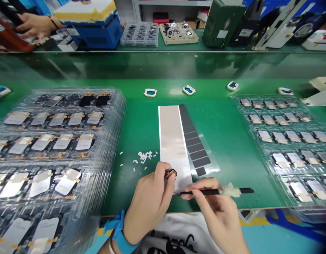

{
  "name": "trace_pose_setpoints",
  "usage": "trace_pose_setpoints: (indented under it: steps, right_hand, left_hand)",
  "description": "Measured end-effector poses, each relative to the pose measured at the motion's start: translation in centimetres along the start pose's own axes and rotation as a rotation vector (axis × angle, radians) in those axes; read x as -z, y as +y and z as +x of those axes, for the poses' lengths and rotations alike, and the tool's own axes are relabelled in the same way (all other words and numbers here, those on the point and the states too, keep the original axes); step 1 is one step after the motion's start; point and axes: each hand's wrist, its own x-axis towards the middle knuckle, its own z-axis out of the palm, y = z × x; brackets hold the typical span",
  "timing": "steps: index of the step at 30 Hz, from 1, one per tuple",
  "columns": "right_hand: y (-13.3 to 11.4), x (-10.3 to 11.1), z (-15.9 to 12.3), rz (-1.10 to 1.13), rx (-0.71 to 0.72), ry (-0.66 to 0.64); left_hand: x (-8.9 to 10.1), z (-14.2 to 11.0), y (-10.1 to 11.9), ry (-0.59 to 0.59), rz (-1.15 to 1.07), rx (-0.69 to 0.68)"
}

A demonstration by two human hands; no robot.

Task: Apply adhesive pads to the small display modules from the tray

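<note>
My left hand, with a blue band at the wrist, pinches a small dark display module with a coppery edge between thumb and fingers; most of it is hidden. Black tweezers lie in the closed fingers of my right hand. Pale material is wrapped round their rear part, and the thin tip points left, close below my left fingertips. Under both hands runs a long sheet of pale strip material. Beside it lies a clear film bearing a column of dark grey rectangles.
Small white scraps are scattered left of the sheet. Stacked clear trays of display modules stand at left, another tray at right. Several white watch-like cases line the bench's back. On the shelf, a co-worker's hand shows beside a blue box.
</note>
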Motion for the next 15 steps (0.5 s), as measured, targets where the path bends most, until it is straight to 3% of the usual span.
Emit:
trace_pose_setpoints:
  steps: [3, 7, 10, 15]
  right_hand:
    - [-0.6, 0.2, 0.3, 0.233, -0.094, 0.107]
    - [-1.4, 0.0, 1.8, 0.454, -0.004, 0.205]
    - [-1.8, -0.9, 2.8, 0.466, 0.086, 0.251]
    - [-2.3, -2.5, 3.6, 0.394, 0.149, 0.315]
  left_hand:
    - [0.2, -0.1, 0.0, 0.01, -0.175, 0.066]
    - [0.3, 0.4, 0.7, 0.065, -0.666, 0.189]
    - [0.2, 0.9, 1.5, 0.037, -0.921, 0.268]
    - [-0.2, 1.2, 1.9, 0.012, -1.045, 0.247]
